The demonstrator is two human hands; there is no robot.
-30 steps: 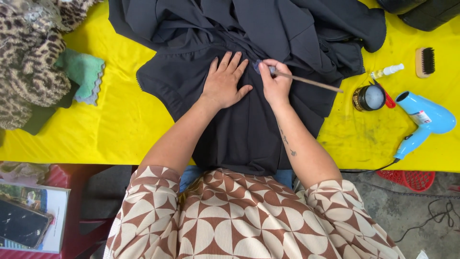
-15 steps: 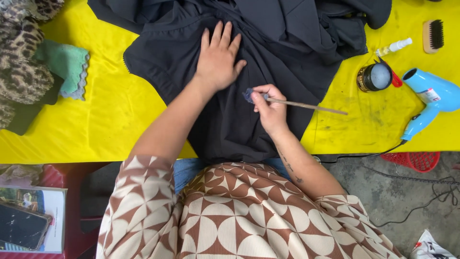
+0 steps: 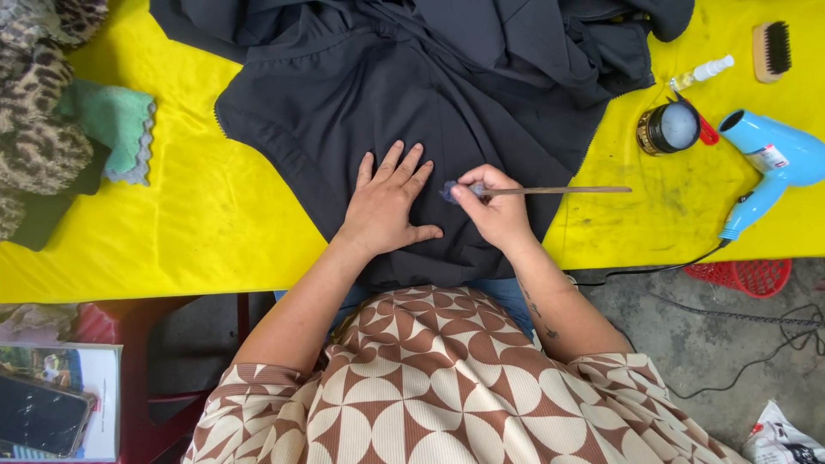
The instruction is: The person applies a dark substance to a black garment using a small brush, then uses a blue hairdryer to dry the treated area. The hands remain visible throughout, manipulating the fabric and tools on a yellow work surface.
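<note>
Yellow cloth covers a long work table (image 3: 215,232), seen from above; grey concrete floor and a red plastic basket (image 3: 746,277) are visible below its near edge. Most of the table's middle is taken up by a dark navy garment (image 3: 361,94), spread flat near the person and bunched in folds toward the far right. A leopard-print fabric (image 3: 39,103) is heaped at the far left, with a green scalloped cloth (image 3: 112,120) just beside it.

The left hand (image 3: 385,206) is pressed flat on the garment, fingers spread and pointing away from the body, so that the fabric is held down. The right hand (image 3: 497,210) is closed in a pinch around a thin wooden stick (image 3: 559,190), gripped near its working end. The stick's long axis lies almost level across the view, its free end pointing right toward the table's bare yellow part. Its tip, wrapped in a small bluish wad (image 3: 453,191), is set on the garment just right of the left hand's fingertips, between the two hands. The right hand is the nearer one to that spot; the left lies immediately beside it, apart from the tip.

Well to the right are placed a blue hair dryer (image 3: 769,155), a small round tin (image 3: 669,129), a little spray bottle (image 3: 705,71) and a wooden brush (image 3: 771,50) with dark bristles.
</note>
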